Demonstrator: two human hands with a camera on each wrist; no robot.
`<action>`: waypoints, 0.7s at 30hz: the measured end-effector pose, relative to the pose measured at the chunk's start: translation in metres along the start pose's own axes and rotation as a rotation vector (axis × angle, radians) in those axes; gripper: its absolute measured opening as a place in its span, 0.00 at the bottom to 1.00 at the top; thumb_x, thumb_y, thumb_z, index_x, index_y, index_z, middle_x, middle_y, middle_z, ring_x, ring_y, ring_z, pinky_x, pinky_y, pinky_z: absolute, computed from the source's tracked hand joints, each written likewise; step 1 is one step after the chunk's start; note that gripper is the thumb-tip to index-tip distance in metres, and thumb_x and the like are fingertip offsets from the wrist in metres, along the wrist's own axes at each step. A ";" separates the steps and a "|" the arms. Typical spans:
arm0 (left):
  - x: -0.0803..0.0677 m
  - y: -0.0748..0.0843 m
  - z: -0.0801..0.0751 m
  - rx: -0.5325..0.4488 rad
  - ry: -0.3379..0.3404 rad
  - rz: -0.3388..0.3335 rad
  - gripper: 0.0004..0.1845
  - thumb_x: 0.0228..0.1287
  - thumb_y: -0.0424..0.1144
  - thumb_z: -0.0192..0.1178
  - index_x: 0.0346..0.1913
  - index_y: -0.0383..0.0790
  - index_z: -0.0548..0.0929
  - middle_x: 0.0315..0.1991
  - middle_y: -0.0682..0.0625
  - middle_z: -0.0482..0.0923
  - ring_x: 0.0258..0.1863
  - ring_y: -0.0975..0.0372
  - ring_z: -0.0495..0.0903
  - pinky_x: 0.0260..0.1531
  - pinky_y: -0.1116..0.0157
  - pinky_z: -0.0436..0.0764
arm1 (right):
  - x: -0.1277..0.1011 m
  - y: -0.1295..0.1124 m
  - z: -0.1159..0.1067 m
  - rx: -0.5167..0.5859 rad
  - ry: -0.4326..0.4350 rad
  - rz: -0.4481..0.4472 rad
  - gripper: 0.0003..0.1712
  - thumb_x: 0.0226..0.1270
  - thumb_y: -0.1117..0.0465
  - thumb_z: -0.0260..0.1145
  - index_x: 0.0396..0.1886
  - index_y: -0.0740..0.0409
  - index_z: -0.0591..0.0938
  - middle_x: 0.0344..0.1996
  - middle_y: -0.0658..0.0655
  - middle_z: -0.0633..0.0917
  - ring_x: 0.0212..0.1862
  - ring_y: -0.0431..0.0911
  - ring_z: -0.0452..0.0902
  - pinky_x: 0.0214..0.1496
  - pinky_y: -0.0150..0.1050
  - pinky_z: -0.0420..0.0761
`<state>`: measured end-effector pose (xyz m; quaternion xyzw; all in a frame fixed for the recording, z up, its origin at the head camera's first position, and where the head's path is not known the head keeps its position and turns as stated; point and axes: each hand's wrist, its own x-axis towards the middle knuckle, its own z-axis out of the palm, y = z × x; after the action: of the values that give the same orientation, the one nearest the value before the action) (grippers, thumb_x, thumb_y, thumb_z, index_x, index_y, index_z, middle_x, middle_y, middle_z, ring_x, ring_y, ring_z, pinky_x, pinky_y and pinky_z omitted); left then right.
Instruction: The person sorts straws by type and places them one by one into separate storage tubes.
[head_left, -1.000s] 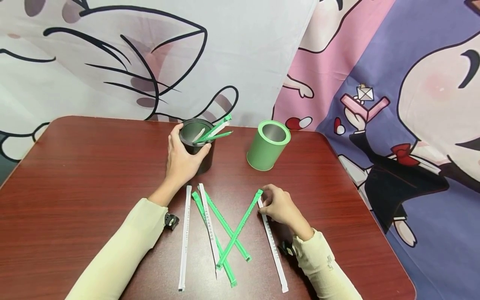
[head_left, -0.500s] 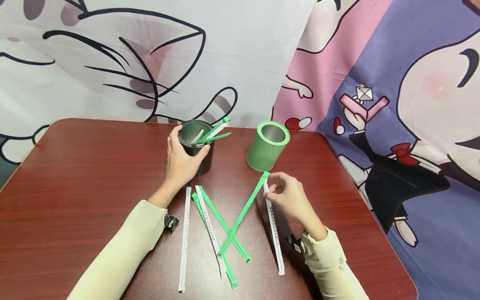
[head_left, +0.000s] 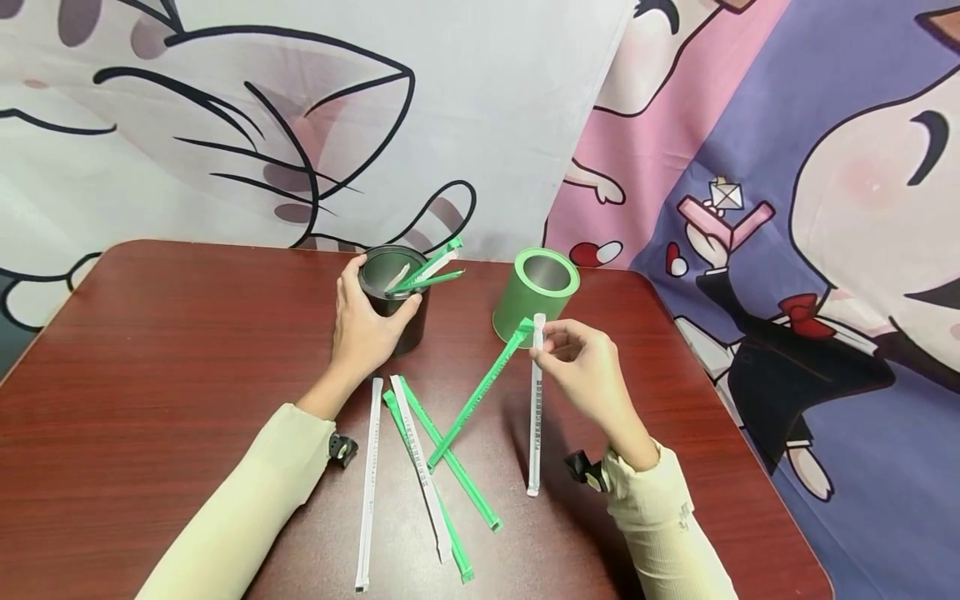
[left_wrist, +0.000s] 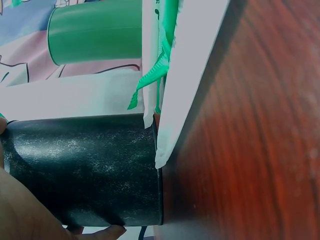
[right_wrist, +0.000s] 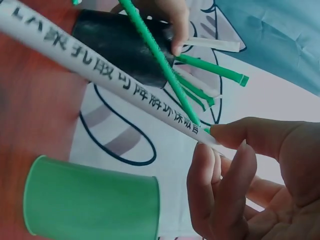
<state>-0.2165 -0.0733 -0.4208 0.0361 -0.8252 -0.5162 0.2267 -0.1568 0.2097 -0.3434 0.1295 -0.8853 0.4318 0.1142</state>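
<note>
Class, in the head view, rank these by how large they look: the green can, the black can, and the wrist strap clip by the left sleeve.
1. green can and black can: they look about alike; the left hand covers part of the black one, so no ranking between them.
2. wrist strap clip: clearly smallest.

We see two cans side by side at the table's far edge, the left hand around the left one, which has wrapped straws in it. Nearer us, loose straws lie crossed between the forearms. The right hand holds two straws before the right can.
</note>
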 end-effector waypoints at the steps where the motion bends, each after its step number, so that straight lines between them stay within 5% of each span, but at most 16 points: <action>1: 0.000 0.000 0.000 0.000 0.000 0.001 0.49 0.54 0.61 0.69 0.74 0.54 0.55 0.66 0.44 0.62 0.61 0.48 0.67 0.53 0.44 0.70 | 0.001 -0.002 0.000 0.001 0.004 -0.007 0.12 0.56 0.69 0.74 0.41 0.63 0.86 0.27 0.58 0.84 0.27 0.45 0.80 0.31 0.29 0.77; 11: 0.000 -0.001 0.000 0.001 -0.005 0.000 0.49 0.54 0.61 0.69 0.74 0.52 0.55 0.67 0.45 0.61 0.62 0.48 0.67 0.53 0.45 0.70 | 0.012 -0.023 0.004 0.036 0.068 -0.049 0.10 0.55 0.67 0.75 0.38 0.61 0.87 0.26 0.56 0.85 0.24 0.42 0.81 0.28 0.30 0.76; 21: -0.001 0.001 0.000 -0.001 -0.012 -0.015 0.49 0.54 0.61 0.69 0.74 0.54 0.54 0.66 0.45 0.61 0.61 0.48 0.67 0.52 0.44 0.70 | 0.025 -0.044 0.010 0.238 0.171 -0.137 0.06 0.58 0.68 0.74 0.34 0.64 0.86 0.25 0.58 0.83 0.23 0.42 0.80 0.16 0.35 0.75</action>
<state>-0.2156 -0.0731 -0.4203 0.0392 -0.8260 -0.5184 0.2179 -0.1667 0.1724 -0.3087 0.1648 -0.8041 0.5342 0.2023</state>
